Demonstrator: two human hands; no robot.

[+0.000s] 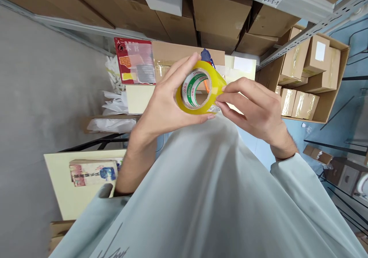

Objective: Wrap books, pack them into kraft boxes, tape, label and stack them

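Observation:
A roll of yellow packing tape (pixel 216 81) is held up in front of my chest, its open core facing me. Green and white print lines the inside of the core. My left hand (pixel 165 102) wraps the roll from the left, thumb and fingers around its rim. At the roll's right side, my right hand (pixel 253 106) pinches the tape's edge between thumb and fingertips. Whether a loose end has lifted there is too small to tell. Behind the roll, a dark blue object (pixel 207 56) is partly hidden, and something orange shows through the core.
Cardboard boxes (pixel 221 10) fill the shelf above the table. A red printed packet (pixel 134 60) lies left of the roll. On the right stands a large open carton (pixel 342 72) holding smaller taped boxes. Books (pixel 93 172) rest on a pale board at lower left.

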